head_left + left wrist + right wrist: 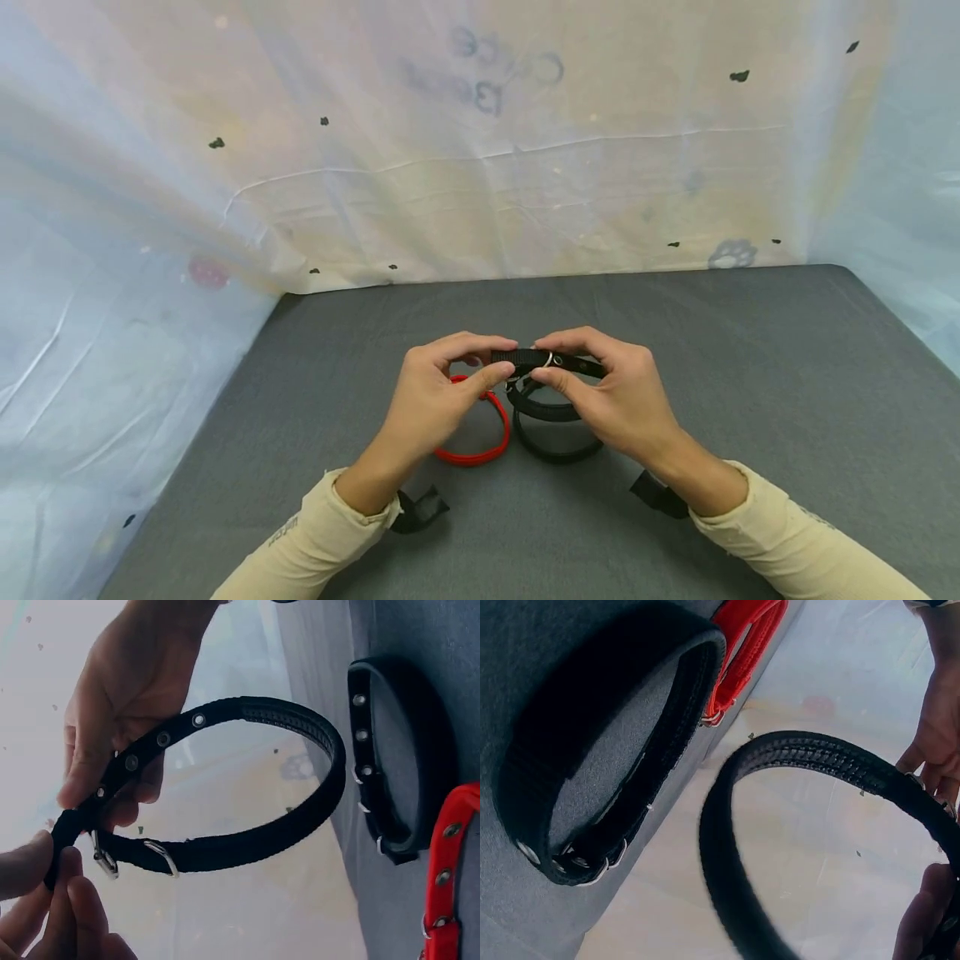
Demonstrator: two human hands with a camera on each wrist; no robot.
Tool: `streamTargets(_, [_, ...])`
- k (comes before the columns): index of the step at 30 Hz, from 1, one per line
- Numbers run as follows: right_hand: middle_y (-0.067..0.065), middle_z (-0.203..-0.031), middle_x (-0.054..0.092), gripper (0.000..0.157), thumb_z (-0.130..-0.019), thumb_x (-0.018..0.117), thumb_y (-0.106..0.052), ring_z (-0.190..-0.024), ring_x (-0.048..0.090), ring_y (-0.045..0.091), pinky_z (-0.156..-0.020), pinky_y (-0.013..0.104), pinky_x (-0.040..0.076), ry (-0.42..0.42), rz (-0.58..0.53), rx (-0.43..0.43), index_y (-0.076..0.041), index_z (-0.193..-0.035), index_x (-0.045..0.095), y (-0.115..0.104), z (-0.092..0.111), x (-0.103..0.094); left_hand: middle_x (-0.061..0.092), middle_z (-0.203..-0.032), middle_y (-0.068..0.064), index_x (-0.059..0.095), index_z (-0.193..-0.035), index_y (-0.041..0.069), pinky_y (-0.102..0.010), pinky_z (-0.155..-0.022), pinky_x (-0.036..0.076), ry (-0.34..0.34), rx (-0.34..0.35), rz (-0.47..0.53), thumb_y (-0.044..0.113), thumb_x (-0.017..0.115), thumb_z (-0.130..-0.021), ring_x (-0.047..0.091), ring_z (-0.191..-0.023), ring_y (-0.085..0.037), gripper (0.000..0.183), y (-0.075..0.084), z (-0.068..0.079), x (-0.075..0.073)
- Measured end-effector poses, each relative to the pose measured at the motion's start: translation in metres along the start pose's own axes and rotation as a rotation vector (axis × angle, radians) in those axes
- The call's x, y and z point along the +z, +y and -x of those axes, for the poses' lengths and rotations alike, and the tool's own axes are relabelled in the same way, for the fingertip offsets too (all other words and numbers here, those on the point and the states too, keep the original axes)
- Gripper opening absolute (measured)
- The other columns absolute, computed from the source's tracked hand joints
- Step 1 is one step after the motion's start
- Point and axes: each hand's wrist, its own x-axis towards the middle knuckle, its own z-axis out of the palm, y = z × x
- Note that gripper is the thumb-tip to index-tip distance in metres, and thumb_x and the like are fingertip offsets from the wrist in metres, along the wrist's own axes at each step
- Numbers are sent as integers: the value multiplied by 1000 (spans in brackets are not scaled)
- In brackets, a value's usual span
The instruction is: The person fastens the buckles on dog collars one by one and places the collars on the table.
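Note:
My left hand [431,392] pinches the tip of a black collar [547,412] between thumb and fingers. My right hand [622,396] grips the same collar at its eyelet-punched strap. Held up off the table, the collar forms a loop, with its strap running through the silver buckle [105,859]. A metal D-ring [161,859] sits beside the buckle, and several metal eyelets line the strap. Below the hands, a second black collar [558,457] lies on the table. To its left lies a red collar [471,458], partly hidden behind my left hand.
A dark grey cloth covers the table [750,375]. Pale printed sheeting [525,208] hangs behind the table's far edge and along both sides. Black straps [420,510] hang at both wrists, near the cuffs of the cream sleeves [315,533].

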Motion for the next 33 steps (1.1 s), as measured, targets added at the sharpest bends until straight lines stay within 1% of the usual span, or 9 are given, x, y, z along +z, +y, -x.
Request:
streamTargets(3, [-2, -99, 75, 30, -81, 82, -7, -88, 71, 4, -83, 20, 58, 1, -22, 10, -14, -109, 72, 1, -1, -2, 69, -88, -2, 77, -107, 18, -28, -67, 55, 38, 16, 22, 16, 78, -87, 63, -86, -14, 20, 0, -2, -5])
streamTargets(7, [0, -99, 75, 32, -80, 81, -2, -89, 71, 4, -81, 20, 58, 19, -48, 9, -12, -109, 71, 2, -4, -5, 66, -87, -4, 77, -110, 15, -24, -71, 50, 72, -25, 80, 13, 77, -88, 62, -86, -16, 22, 2, -3, -14])
streamTargets(10, [1, -98, 75, 32, -80, 81, -1, -90, 71, 3, -78, 19, 58, 34, -44, 3, -11, -109, 72, 3, -5, -7, 64, -90, -4, 75, -112, 14, -25, -73, 50, 66, -75, 115, 15, 76, -89, 60, -87, -17, 23, 3, -4, -18])
streamTargets(13, [1, -97, 75, 30, -80, 81, -2, -88, 71, 1, -78, 18, 58, 41, -38, 6, -11, -108, 73, 4, -6, -8, 63, -91, -2, 73, -114, 12, -27, -74, 52, 39, -107, 131, 16, 74, -91, 59, -85, -17, 23, 3, -5, -20])
streamTargets(16, [1, -95, 76, 30, -79, 82, -2, -86, 71, 1, -79, 19, 58, 32, -33, 8, -12, -106, 74, 4, -6, -9, 60, -89, -2, 71, -116, 8, -27, -72, 51, -6, -95, 130, 13, 71, -93, 57, -80, -17, 24, 2, -6, -21])
streamTargets(20, [1, -95, 76, 27, -80, 81, -2, -84, 71, 2, -78, 18, 58, 18, -30, 5, -13, -104, 75, 4, -6, -9, 61, -92, -2, 72, -116, 12, -25, -70, 50, -47, -58, 119, 12, 69, -94, 57, -77, -17, 22, 3, -5, -20])
streamTargets(23, [1, -97, 76, 26, -80, 81, -3, -86, 72, 2, -79, 19, 58, 14, -22, -3, -13, -103, 76, 3, -6, -8, 64, -97, -2, 73, -114, 14, -26, -71, 51, -59, -40, 119, 13, 71, -93, 59, -80, -18, 21, 4, -4, -20])
streamTargets(28, [2, -99, 76, 28, -79, 82, -1, -90, 72, 4, -82, 21, 59, -4, -43, -14, -12, -103, 76, 3, -4, -6, 71, -105, -3, 74, -113, 15, -32, -72, 57, -78, -12, 79, 15, 74, -91, 66, -85, -21, 22, 1, -5, -15])
streamTargets(33, [3, -101, 75, 30, -79, 81, 2, -91, 72, 6, -83, 23, 59, -15, -92, -5, -11, -106, 75, 2, -5, -5, 72, -100, -5, 76, -113, 13, -31, -68, 57, -55, 13, 42, 14, 74, -90, 66, -81, -20, 22, 0, -6, -14])
